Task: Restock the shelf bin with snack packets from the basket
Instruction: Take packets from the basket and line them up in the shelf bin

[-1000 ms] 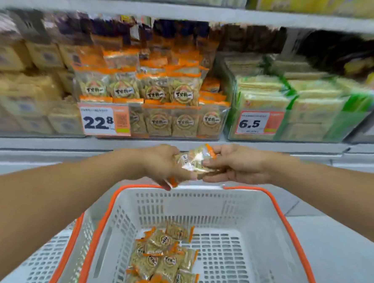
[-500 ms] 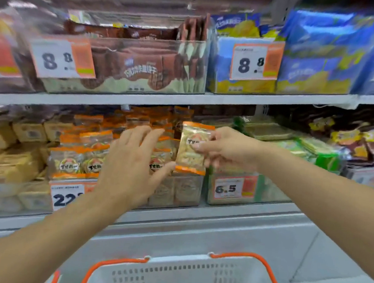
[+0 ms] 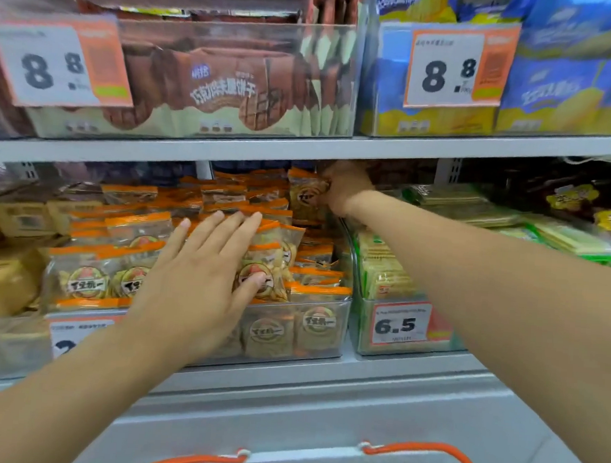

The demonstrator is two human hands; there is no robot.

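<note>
The left hand lies flat, fingers straight, on the bin's front packets; beyond it, the right hand pinches an orange-edged snack packet.

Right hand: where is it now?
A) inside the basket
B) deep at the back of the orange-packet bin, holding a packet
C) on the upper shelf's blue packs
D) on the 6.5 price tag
B: the right hand pinches a snack packet far back in the bin, just under the upper shelf.

Shop, stocked shelves, price tags
</note>
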